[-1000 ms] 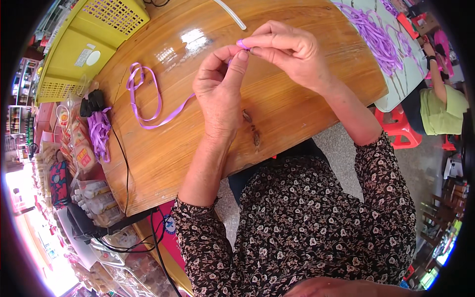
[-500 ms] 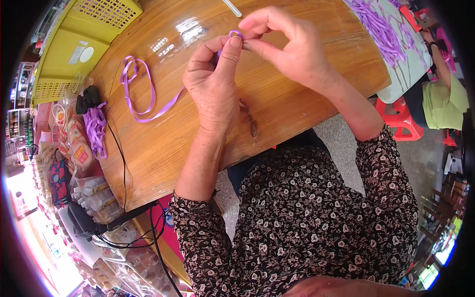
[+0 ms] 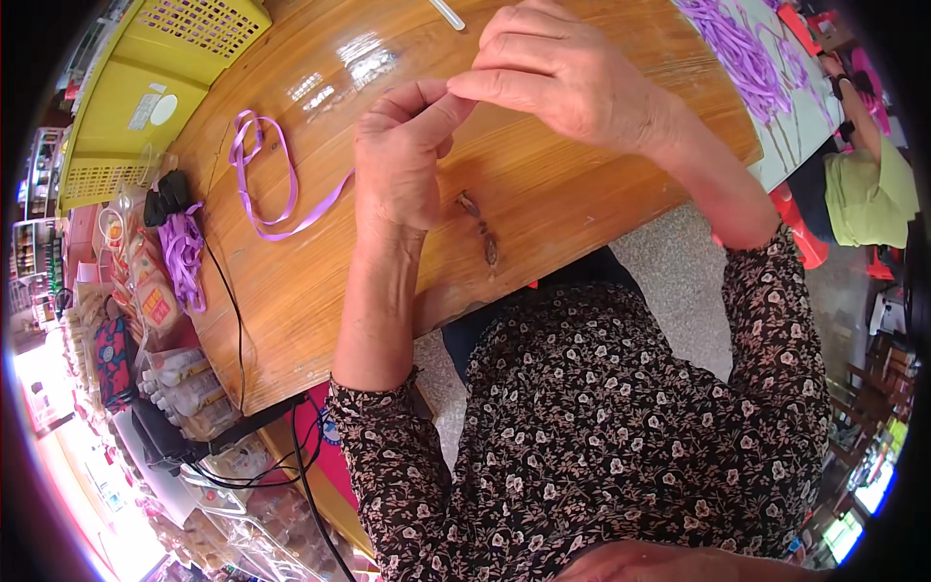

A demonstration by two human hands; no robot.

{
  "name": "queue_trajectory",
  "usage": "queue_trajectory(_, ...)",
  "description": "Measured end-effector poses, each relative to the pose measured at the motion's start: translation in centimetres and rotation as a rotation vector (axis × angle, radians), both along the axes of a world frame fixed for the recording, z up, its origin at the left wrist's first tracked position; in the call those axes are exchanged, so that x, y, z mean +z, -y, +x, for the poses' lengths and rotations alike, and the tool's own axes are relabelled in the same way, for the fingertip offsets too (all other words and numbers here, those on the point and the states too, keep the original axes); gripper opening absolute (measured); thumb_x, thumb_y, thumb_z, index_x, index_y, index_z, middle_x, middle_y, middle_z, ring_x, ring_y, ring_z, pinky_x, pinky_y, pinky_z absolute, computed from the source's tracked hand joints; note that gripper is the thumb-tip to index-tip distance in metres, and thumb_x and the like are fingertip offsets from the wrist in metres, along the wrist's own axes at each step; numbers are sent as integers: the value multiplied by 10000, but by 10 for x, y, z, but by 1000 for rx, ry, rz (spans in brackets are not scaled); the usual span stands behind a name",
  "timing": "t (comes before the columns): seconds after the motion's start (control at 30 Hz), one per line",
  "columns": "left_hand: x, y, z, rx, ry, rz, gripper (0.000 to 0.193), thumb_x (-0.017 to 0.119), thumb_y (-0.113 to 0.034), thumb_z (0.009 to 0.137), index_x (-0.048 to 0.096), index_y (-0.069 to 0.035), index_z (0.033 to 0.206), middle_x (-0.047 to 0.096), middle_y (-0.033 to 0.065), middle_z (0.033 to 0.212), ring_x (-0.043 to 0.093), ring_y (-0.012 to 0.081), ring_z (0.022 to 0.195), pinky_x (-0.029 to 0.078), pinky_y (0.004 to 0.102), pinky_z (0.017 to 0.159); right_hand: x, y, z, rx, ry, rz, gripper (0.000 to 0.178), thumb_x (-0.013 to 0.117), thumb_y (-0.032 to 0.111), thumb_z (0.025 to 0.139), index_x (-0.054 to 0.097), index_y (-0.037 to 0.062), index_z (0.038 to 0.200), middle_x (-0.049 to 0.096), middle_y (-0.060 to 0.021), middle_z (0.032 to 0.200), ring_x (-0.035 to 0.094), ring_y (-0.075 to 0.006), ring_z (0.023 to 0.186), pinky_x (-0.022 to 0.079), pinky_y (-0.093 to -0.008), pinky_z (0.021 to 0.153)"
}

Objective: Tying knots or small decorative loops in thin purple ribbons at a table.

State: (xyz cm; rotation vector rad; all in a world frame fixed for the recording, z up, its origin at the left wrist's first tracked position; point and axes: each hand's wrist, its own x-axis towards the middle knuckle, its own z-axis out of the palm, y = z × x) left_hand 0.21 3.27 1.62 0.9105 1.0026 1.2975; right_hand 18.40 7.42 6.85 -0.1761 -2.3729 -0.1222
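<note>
A flat purple ribbon (image 3: 310,219) lies in a loose loop on the wooden table, and its tail runs up into my left hand (image 3: 400,145). That hand is closed, with thumb and forefinger pinched together at the tip. My right hand (image 3: 582,82) meets it there, its thumb and fingers closed and bent over the left fingertips. The ribbon's end between the two hands is hidden by the fingers, so I cannot make out what the right hand grips.
A yellow plastic basket (image 3: 145,107) stands at the far left of the wooden table (image 3: 301,320). A purple ribbon bundle (image 3: 181,254) hangs by the left edge near a black cable (image 3: 233,291). More purple ribbon (image 3: 742,63) lies on a side table at right, where another person (image 3: 868,194) sits.
My right hand has turned over and its fingers have curled in toward the left fingertips. The purple loop seen at the left fingertips is now hidden. My left hand has shifted slightly left.
</note>
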Motion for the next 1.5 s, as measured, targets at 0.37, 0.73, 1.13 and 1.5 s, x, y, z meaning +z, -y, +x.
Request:
queue_trajectory(0.37,-1,-3,1,-116,50,-48,96,683,-44,775,643,13,842,524,-40,646,352,40,530,258,195,480,1,-42,8,124,7,257,226,663,95,735,613,3,935,559,-78,807,553,-233,747,425,-326,657)
queue_trajectory(0.73,2,2,11,113,86,115,120,690,-44,776,631,7,867,581,-9,763,490,51,667,377,173,598,-11,-8,0,-25,-218,-552,106,701,82,750,654,46,837,616,-69,772,597,-216,715,463,-293,634)
queue_trajectory(1.13,7,6,15,69,152,239,108,678,4,776,627,8,871,596,-4,784,497,45,681,390,172,614,-28,-5,-5,21,-396,-1327,87,624,144,839,642,60,856,640,-28,820,569,-75,760,454,-230,724)
queue_trajectory(1.5,8,7,12,-96,397,261,74,625,-95,841,599,-42,886,554,-7,746,471,85,648,391,229,621,-50,-17,-23,458,-680,-1876,112,638,92,795,660,-4,848,608,-26,720,540,-103,662,455,-277,699)
